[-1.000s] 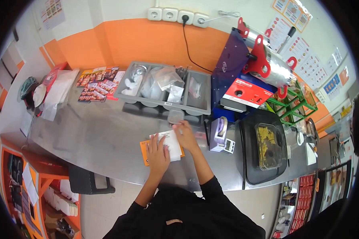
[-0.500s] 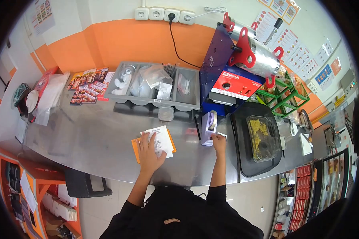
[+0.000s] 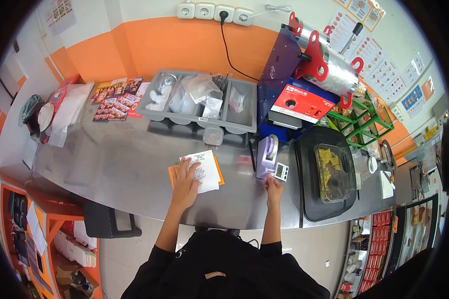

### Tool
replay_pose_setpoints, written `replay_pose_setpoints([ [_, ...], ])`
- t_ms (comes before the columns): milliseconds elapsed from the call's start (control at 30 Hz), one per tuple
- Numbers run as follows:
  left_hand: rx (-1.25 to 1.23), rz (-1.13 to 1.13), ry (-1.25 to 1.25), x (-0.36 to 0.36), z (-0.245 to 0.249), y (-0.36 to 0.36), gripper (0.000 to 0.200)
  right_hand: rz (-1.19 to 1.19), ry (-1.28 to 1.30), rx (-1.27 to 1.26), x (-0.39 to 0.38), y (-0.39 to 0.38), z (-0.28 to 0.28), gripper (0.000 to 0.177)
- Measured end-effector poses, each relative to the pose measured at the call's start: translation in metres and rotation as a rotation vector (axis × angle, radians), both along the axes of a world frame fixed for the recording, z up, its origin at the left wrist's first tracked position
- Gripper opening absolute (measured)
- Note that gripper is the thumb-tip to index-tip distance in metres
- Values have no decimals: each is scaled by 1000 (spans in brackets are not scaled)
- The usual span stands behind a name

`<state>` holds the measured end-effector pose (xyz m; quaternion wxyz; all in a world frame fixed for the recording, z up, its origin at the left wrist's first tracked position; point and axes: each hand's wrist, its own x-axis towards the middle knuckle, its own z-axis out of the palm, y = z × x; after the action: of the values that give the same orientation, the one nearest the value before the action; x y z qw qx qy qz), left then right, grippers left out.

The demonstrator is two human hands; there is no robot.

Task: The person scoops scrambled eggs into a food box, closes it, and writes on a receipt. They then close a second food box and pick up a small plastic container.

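My left hand (image 3: 183, 185) lies spread over a white printed receipt (image 3: 207, 172), fingers stretched out on its left side. An orange paper (image 3: 221, 175) pokes out from under the receipt on both sides. My right hand (image 3: 273, 191) is pinched just in front of a lilac tape dispenser (image 3: 262, 158), on the end of the clear tape, which barely shows. The tape roll (image 3: 272, 147) sits in the dispenser. A small white digital timer (image 3: 281, 172) lies right beside the dispenser, above my right fingers.
Behind stand a grey divided bin (image 3: 199, 121) with plastic packets, a lidded clear cup (image 3: 213, 136) and a blue-red sealing machine (image 3: 302, 102). To the right, a black tray (image 3: 312, 209) carries a clear box of yellow food (image 3: 330, 172). Leaflets (image 3: 117, 102) lie at the back left.
My right hand has drawn back a little from the dispenser's front, uncovering the timer. My left hand has slid down and left on the receipt, showing more print. The view has shifted slightly.
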<state>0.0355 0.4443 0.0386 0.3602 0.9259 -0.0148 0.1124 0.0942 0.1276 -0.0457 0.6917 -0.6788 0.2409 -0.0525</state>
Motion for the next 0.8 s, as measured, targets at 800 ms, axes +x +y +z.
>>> replay_pose_setpoints([
  [800,-65,-117,-14,2,0,21,72,1191,-277,-311,44,133,93,29],
])
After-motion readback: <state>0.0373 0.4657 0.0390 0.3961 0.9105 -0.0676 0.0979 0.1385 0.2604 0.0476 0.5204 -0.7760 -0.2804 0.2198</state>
